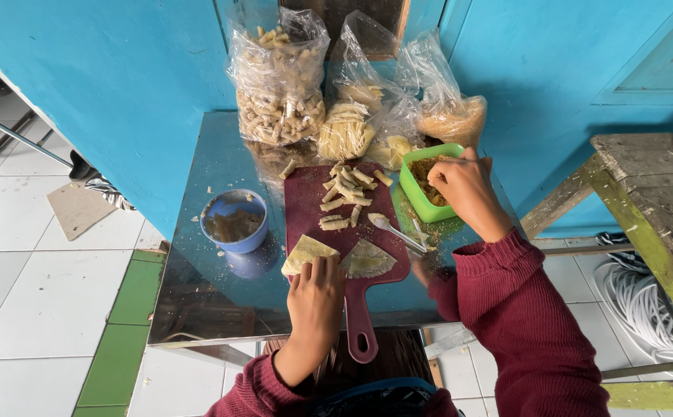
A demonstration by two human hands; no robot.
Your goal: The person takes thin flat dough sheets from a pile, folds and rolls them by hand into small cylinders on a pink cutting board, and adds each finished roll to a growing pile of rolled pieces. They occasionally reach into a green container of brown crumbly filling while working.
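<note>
A: Left hand (315,289)?

B: Flat, fingers spread, pressing a yellow folded wrapper (306,252) at the near left edge of the red cutting board (306,202). No grip, just resting on it.

A: Right hand (464,185)?

B: Fingers pinched together inside the green tub (414,189) of brown filling, at the table's (197,293) far right edge. Cannot tell what it has pinched.

A: Between the hands?

B: A second wrapper (367,261) just beside the left fingers; a spoon (397,234) at the board's right edge; rolled pieces (346,193) mid-board. Blue bowl (234,220) left of the board. Plastic bags (279,77) along the far edge.
</note>
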